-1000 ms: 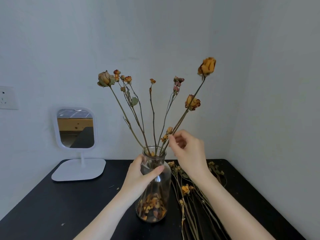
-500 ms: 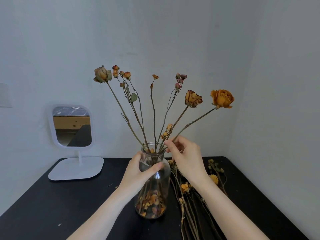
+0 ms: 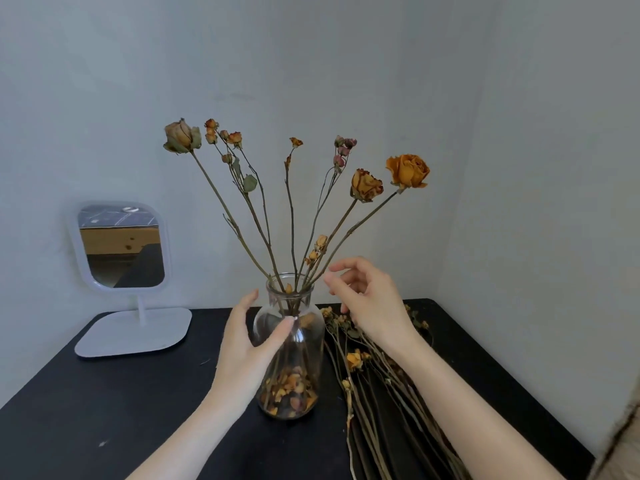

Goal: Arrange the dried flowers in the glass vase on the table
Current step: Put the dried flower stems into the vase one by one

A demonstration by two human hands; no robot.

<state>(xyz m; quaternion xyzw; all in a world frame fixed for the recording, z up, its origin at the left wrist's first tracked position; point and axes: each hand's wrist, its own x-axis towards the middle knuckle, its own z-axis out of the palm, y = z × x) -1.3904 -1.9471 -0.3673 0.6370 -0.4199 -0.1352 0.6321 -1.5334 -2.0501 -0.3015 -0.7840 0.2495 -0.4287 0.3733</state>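
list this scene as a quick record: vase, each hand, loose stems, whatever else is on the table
vase: glass vase upright on the black table, dried petals at its bottom, dried flowers fanning out of its neck
left: left hand wraps the vase's shoulder, thumb in front
right: right hand beside the stems just above the neck, fingers loosely curled, holding nothing
loose: loose dried stems lying on the table right of the vase
other: white mirror standing back left

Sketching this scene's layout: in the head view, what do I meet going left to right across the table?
mirror → left hand → vase → right hand
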